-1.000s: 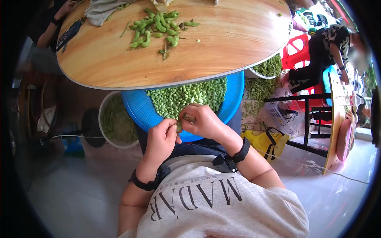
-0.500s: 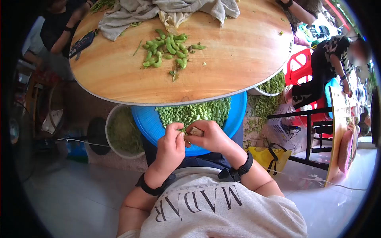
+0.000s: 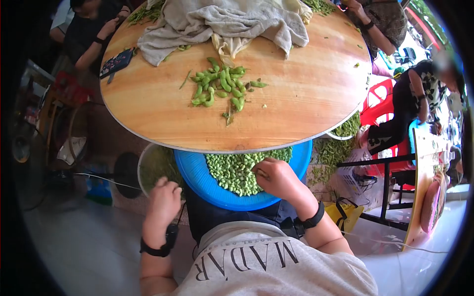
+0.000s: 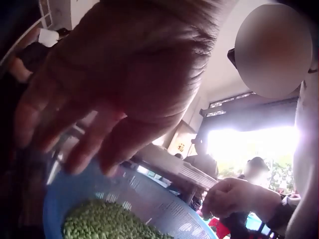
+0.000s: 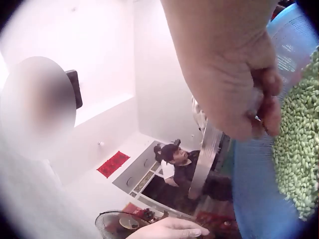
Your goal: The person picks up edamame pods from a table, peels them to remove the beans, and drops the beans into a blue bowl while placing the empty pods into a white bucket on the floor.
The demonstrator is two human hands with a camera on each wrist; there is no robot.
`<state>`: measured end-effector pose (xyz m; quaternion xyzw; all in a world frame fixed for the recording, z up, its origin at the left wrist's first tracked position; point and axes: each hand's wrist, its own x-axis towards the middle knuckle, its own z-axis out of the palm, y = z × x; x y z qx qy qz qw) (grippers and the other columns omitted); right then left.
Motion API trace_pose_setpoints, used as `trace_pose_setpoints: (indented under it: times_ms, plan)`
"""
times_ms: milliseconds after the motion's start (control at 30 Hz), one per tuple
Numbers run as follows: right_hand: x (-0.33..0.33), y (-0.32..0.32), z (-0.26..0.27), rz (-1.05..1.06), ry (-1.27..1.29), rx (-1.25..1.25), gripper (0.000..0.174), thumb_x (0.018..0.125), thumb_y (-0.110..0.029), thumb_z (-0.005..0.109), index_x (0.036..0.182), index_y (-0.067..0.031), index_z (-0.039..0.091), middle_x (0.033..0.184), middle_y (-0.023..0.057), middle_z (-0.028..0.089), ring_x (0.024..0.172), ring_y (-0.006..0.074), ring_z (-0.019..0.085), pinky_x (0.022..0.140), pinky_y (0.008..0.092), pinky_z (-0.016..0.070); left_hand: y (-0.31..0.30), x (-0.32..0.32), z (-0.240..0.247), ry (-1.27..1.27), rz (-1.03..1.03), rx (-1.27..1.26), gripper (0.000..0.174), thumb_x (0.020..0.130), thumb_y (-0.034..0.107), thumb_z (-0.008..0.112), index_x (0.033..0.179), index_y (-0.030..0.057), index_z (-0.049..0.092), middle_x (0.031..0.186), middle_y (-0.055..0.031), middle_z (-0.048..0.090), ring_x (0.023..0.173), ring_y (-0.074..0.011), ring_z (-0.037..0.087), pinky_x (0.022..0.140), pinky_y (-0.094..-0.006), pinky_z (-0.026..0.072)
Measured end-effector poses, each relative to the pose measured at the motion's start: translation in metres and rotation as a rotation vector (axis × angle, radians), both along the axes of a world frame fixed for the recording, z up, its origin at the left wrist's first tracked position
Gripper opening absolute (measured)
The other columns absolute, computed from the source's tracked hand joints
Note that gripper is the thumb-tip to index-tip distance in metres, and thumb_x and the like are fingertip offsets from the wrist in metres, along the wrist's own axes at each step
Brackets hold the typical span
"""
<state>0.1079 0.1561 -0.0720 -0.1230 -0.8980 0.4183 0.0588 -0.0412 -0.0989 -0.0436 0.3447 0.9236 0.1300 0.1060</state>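
Note:
My left hand [image 3: 165,201] hangs over the rim of the pale bin, left of the blue basket [image 3: 192,185]. In the left wrist view its fingers [image 4: 92,144] are spread and loosely bent, holding nothing visible. Shelled green beans [image 3: 237,177] lie in the blue basket. Over their right part is my right hand [image 3: 281,180], fingers curled. The right wrist view shows this hand [image 5: 234,94] beside the beans [image 5: 299,144], gripping a small object [image 5: 257,118] with a shiny edge, mostly hidden by the fingers.
A round wooden table [image 3: 163,118] stands ahead, bearing green pods [image 3: 224,81], a grey cloth [image 3: 222,22] and a dark phone-like item [image 3: 116,64]. The pale bin [image 3: 143,170] is at left. Pods lie on the floor at right, near a yellow bag [image 3: 345,214]. Other people sit around.
My hands were together over the basket; the left has moved away left to the bin, while the right stays over the beans. The head view has tilted up, showing more table.

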Motion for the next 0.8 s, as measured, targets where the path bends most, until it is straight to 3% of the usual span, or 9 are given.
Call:
trace_pose_setpoints:
  times_ms: [133, 200, 267, 333, 433, 533, 633, 733, 800]
  plan:
    - [-0.007, 0.003, 0.005, 0.082, 0.024, -0.124, 0.016, 0.07, -0.005, 0.058, 0.085, -0.0013, 0.062, 0.074, 0.0171, 0.059, 0.068, 0.033, 0.058, 0.059, 0.038, 0.0466, 0.053, -0.029, 0.056, -0.037, -0.038, 0.323, 0.014, 0.076, 0.007, 0.06, 0.088, 0.0008, 0.059, 0.087, -0.0167, 0.059, 0.079, -0.033, 0.058, 0.069, -0.0388, 0.0462]
    - [-0.011, 0.002, 0.005, 0.115, 0.068, -0.159, 0.016, 0.071, -0.006, 0.059, 0.086, -0.0008, 0.061, 0.075, 0.0172, 0.059, 0.069, 0.0329, 0.058, 0.06, 0.037, 0.047, 0.097, -0.037, 0.07, -0.036, 0.03, 0.421, 0.013, 0.073, 0.0, 0.06, 0.086, -0.0013, 0.059, 0.081, -0.0159, 0.058, 0.075, -0.029, 0.059, 0.063, -0.0321, 0.0459]
    - [-0.01, 0.002, 0.01, 0.118, 0.084, -0.196, 0.016, 0.072, -0.006, 0.059, 0.086, -0.0006, 0.061, 0.075, 0.0174, 0.059, 0.069, 0.0328, 0.058, 0.061, 0.0365, 0.0473, 0.138, -0.056, 0.067, 0.221, -0.253, 0.557, 0.013, 0.074, -0.002, 0.059, 0.086, -0.0001, 0.059, 0.083, -0.0147, 0.058, 0.074, -0.0292, 0.059, 0.063, -0.0323, 0.0462]
    - [-0.007, 0.006, 0.008, 0.108, 0.087, -0.224, 0.016, 0.073, -0.006, 0.06, 0.088, -0.0002, 0.061, 0.075, 0.0169, 0.059, 0.07, 0.0322, 0.058, 0.062, 0.0362, 0.0476, 0.17, -0.071, 0.064, 0.299, -0.428, 0.547, 0.015, 0.073, -0.002, 0.058, 0.087, 0.0014, 0.059, 0.09, -0.0126, 0.058, 0.076, -0.0293, 0.058, 0.064, -0.0341, 0.0465]
    - [0.001, 0.012, 0.006, 0.087, 0.068, -0.248, 0.016, 0.073, -0.007, 0.06, 0.088, -0.0002, 0.061, 0.076, 0.0163, 0.059, 0.069, 0.0313, 0.059, 0.062, 0.036, 0.0476, 0.199, -0.092, 0.054, 0.403, -0.633, 0.359, 0.015, 0.072, -0.001, 0.058, 0.086, 0.0023, 0.06, 0.096, -0.0102, 0.057, 0.079, -0.0293, 0.058, 0.066, -0.0362, 0.0465]
    - [0.007, 0.017, 0.0, 0.061, 0.09, -0.28, 0.016, 0.074, -0.006, 0.06, 0.088, -0.0004, 0.062, 0.075, 0.0164, 0.059, 0.069, 0.0304, 0.059, 0.061, 0.0348, 0.0473, 0.206, -0.099, 0.047, 0.357, -0.547, 0.144, 0.013, 0.071, 0.001, 0.059, 0.085, 0.0027, 0.059, 0.096, -0.0089, 0.057, 0.08, -0.0291, 0.057, 0.068, -0.0375, 0.046]
    - [0.011, 0.02, 0.002, 0.041, 0.062, -0.336, 0.015, 0.075, -0.007, 0.06, 0.088, -0.0004, 0.062, 0.075, 0.0158, 0.059, 0.069, 0.0287, 0.059, 0.06, 0.0339, 0.047, 0.206, -0.102, 0.043, 0.355, -0.555, 0.283, 0.013, 0.071, 0.001, 0.059, 0.084, 0.003, 0.059, 0.092, -0.0087, 0.057, 0.074, -0.0304, 0.056, 0.064, -0.0367, 0.046]
    - [0.011, 0.023, 0.003, 0.052, 0.118, -0.339, 0.017, 0.077, -0.011, 0.062, 0.09, -0.0018, 0.061, 0.075, 0.0149, 0.058, 0.069, 0.0294, 0.058, 0.061, 0.0358, 0.0469, 0.202, -0.101, 0.05, 0.29, -0.417, 0.442, 0.014, 0.075, 0.0, 0.059, 0.089, 0.0022, 0.057, 0.085, -0.0085, 0.06, 0.066, -0.023, 0.058, 0.055, -0.0304, 0.0449]
    - [0.012, 0.027, 0.015, 0.062, 0.146, -0.426, 0.019, 0.08, -0.014, 0.061, 0.095, -0.0025, 0.061, 0.074, 0.0133, 0.057, 0.067, 0.0256, 0.058, 0.061, 0.033, 0.0464, 0.195, -0.091, 0.058, -0.116, -0.231, 0.547, 0.016, 0.077, -0.001, 0.058, 0.093, 0.0011, 0.055, 0.082, -0.0067, 0.06, 0.064, -0.0148, 0.057, 0.052, -0.0244, 0.0425]
